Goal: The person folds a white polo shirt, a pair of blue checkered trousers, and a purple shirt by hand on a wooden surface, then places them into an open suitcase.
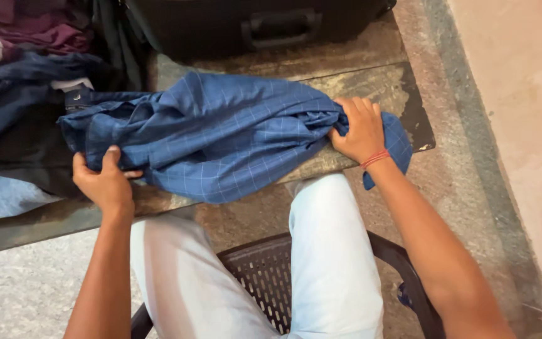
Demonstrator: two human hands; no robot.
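While a blue checked shirt [221, 135] lies crumpled across a low stone surface [371, 81], the left hand [105, 179] pinches its near edge in a closed grip and the right hand [359, 129] clutches its bunched end. A black suitcase [252, 22] stands behind; piled clothes [26, 69] lie left.

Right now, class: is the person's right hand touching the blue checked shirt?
Touching. The head view shows the right hand gripping a bunched end of the blue checked shirt.
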